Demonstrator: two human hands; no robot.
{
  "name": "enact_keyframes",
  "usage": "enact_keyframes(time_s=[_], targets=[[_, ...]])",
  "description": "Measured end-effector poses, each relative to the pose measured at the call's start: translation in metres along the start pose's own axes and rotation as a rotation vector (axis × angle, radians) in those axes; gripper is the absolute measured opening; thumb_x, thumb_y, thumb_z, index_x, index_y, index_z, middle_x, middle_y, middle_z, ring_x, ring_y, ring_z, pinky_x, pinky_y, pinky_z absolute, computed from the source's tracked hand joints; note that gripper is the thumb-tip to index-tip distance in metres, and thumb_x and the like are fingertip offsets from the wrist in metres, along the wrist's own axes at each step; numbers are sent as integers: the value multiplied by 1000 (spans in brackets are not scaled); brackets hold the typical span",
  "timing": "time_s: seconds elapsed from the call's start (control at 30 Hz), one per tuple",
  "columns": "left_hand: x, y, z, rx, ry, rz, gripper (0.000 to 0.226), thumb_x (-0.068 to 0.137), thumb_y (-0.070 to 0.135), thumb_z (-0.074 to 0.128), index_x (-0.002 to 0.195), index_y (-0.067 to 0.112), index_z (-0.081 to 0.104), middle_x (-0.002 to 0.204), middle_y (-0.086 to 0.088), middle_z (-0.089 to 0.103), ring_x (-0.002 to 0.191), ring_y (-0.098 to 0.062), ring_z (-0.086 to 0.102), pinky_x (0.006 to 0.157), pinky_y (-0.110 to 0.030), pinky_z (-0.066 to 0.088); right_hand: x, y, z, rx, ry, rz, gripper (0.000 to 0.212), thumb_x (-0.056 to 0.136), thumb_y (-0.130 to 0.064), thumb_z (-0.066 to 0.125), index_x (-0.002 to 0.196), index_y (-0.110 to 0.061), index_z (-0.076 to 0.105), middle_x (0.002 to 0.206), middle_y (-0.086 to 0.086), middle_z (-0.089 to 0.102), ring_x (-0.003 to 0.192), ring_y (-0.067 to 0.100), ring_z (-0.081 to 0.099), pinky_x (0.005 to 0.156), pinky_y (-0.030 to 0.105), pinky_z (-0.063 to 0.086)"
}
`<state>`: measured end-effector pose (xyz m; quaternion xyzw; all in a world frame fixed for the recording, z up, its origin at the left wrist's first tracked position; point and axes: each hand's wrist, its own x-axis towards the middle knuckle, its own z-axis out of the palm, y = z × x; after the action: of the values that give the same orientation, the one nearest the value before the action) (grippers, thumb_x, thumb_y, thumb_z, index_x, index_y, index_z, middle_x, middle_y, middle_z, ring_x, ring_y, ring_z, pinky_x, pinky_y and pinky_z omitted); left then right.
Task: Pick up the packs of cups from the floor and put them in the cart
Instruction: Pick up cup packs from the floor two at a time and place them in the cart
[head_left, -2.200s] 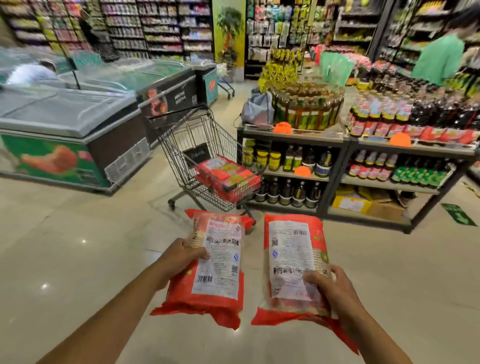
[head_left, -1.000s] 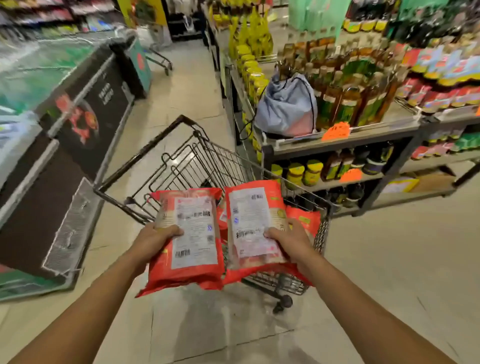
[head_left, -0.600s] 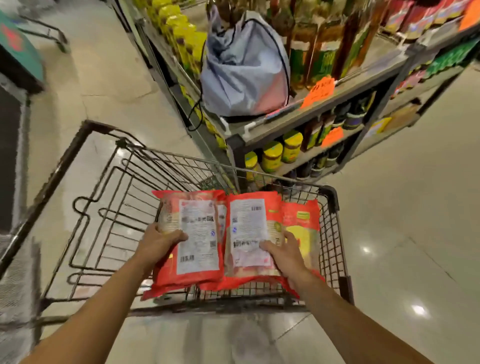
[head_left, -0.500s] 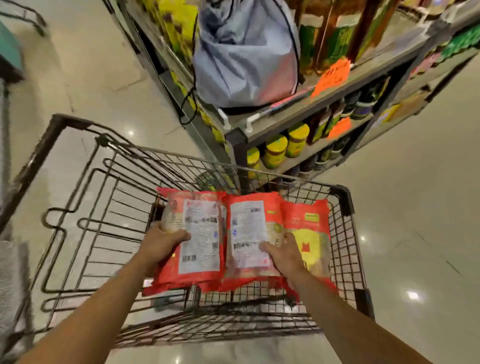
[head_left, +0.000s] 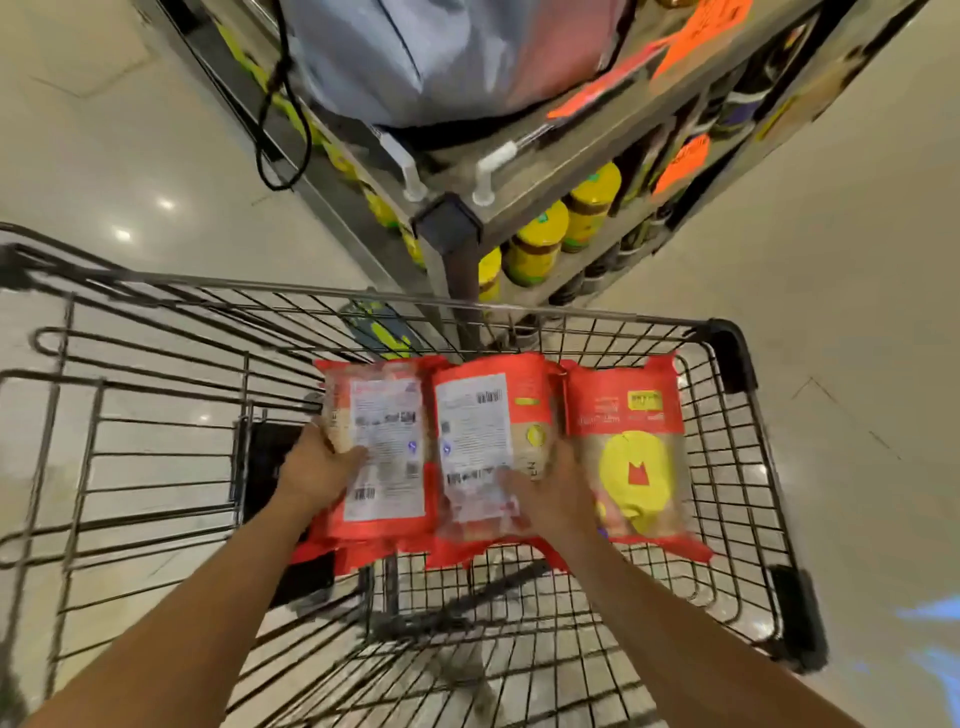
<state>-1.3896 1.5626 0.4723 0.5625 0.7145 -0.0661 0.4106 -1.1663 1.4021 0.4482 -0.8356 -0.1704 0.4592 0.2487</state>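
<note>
— Glossy pale floor tiles (head_left: 831, 260) are reflecting ceiling lights around a store shelf (head_left: 550, 171), and the view is sitting much closer over the wire cart (head_left: 727, 467) than half a second ago. What else is differing?

— Both packs are lying lower now, down inside the basket instead of hovering over its rim. The left hand (head_left: 317, 467) is gripping the left pack of cups (head_left: 382, 452) along its left edge, thumb curled onto the white label. The right hand (head_left: 558, 493) is lying over the lower right part of the middle pack of cups (head_left: 483, 441), fingers spread on top; blur is hiding whether it is actually clamping the pack or only pressing on it.

— And the third one?

— A third pack (head_left: 631, 452) is lying just right of them in the basket, touching the middle one, showing a yellow round print.

— Materials?

— The packs are crinkly red plastic film with clear windows and flat white printed labels, oblong and pillow-shaped. The cart is thin grey metal wire in a grid, with black plastic corner caps. A soft grey fabric bag (head_left: 415, 57) is slumping on the shelf top, above round yellow-lidded jars (head_left: 540, 239).
</note>
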Motion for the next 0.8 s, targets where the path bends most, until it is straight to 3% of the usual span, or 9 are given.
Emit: enact_keyframes(time_s=[0.1, 0.17, 0.23, 0.33, 0.5, 0.63, 0.7, 0.8], targets=[[-10, 5, -18, 231, -44, 138, 51, 79, 25, 78, 126, 16, 61, 120, -11, 70, 108, -36, 68, 89, -42, 55, -18, -25, -11, -261, 25, -22, 87, 79, -51, 78, 150, -24, 36, 133, 8, 61, 121, 33, 61, 101, 46, 52], [-11, 2, -28, 384, -92, 223, 50, 74, 43, 76, 120, 25, 65, 115, -4, 73, 106, -32, 71, 89, -42, 58, -39, -44, -20, -411, 66, -70, 83, 85, -48, 73, 152, -21, 33, 137, 12, 56, 128, 36, 53, 108, 46, 42], [-36, 15, -42, 544, -122, 300, 57, 74, 57, 68, 123, 29, 62, 119, 0, 71, 112, -28, 69, 93, -40, 57, -62, -61, -28, -504, 54, -159, 73, 89, -44, 68, 150, -20, 37, 139, 12, 55, 129, 34, 51, 111, 43, 41], [-112, 45, -64, 813, -82, 431, 59, 87, 43, 64, 141, 21, 52, 139, -7, 61, 127, -31, 58, 98, -41, 51, -106, -74, -43, -599, 27, -296, 66, 92, -39, 60, 152, -22, 37, 144, 13, 53, 131, 33, 49, 112, 40, 39], [-208, 73, -78, 1056, -34, 703, 60, 90, 45, 58, 144, 18, 47, 145, -7, 55, 133, -31, 53, 106, -44, 47, -198, -69, -85, -601, 62, -304, 54, 98, -43, 54, 146, -19, 50, 139, 12, 60, 129, 34, 56, 106, 44, 43], [-275, 108, -72, 1078, -7, 912, 58, 89, 50, 56, 138, 21, 49, 140, -5, 58, 129, -30, 55, 99, -45, 51, -273, -43, -129, -539, 129, -216, 59, 98, -56, 51, 146, -22, 52, 139, 11, 62, 128, 33, 58, 106, 44, 45], [-307, 129, -60, 1096, -4, 1003, 54, 92, 50, 57, 136, 19, 49, 140, -6, 58, 127, -31, 55, 96, -44, 52, -304, -23, -155, -512, 188, -191, 61, 95, -52, 54, 149, -22, 50, 145, 11, 59, 132, 33, 57, 107, 44, 46], [-355, 162, -30, 1096, -8, 1159, 55, 93, 50, 55, 138, 19, 48, 141, -6, 57, 126, -31, 56, 96, -44, 53, -343, 13, -202, -443, 313, -141, 55, 95, -49, 56, 142, -21, 54, 137, 9, 64, 127, 34, 60, 103, 44, 49]])
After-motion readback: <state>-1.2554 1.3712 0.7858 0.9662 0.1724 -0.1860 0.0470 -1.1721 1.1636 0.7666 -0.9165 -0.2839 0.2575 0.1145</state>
